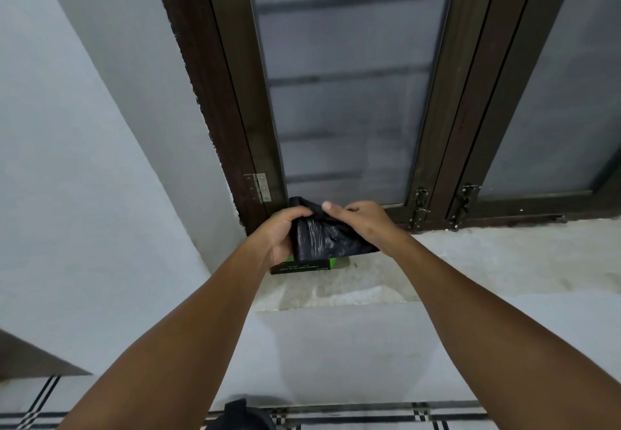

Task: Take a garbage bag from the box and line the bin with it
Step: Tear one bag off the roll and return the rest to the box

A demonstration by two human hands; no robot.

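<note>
At frame centre, my left hand (280, 234) and right hand (364, 224) are gripping a black garbage bag (327, 238) above the green box (302, 265) on the bare sill (470, 261).

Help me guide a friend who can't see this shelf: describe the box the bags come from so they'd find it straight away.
Start at the dark-framed window and drop to the pale concrete sill below it. At the sill's left end, near the wall corner, sits the box, directly beneath both hands gripping a crumpled black bag. It is low, black and bright green with white print, the only coloured thing there.
</note>
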